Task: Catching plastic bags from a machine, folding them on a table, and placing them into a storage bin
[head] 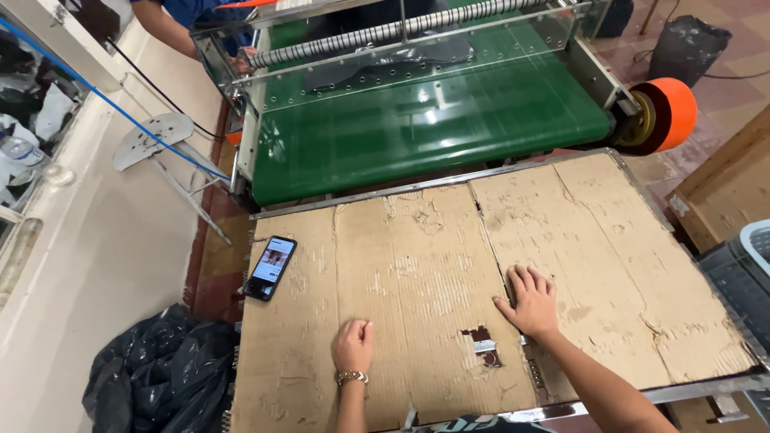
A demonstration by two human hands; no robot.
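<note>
From the head camera, the worn cardboard sheet [417, 265] covers nearly the whole metal-framed table [690, 390], its edges running just inside the frame at 3 and 6 o'clock, with broad bare room across its middle and toward 1 o'clock. The left hand [354, 345] rests on the cardboard at 6 o'clock, fingers curled into a loose fist and gripping nothing visible, a bracelet [350, 376] at the wrist. The right hand [531, 302] lies flat just right of centre, fingers spread open, palm pressed on the sheet beside a seam. The cardboard is tan, scuffed, peeled in patches, creased in panels, and torn through in a small hole [481, 345] between the two hands. A phone [270, 267] with a lit screen lies at 9 o'clock near the sheet's left edge, well apart from both hands. Beyond the table at 12 o'clock stands a machine with a green conveyor belt [433, 132], a roller [401, 30] and an orange wheel [670, 112] at 2 o'clock. Another person's arm [164, 28] shows at 11 o'clock; a black plastic bag [160, 377] sits on the floor at 8 o'clock.
</note>
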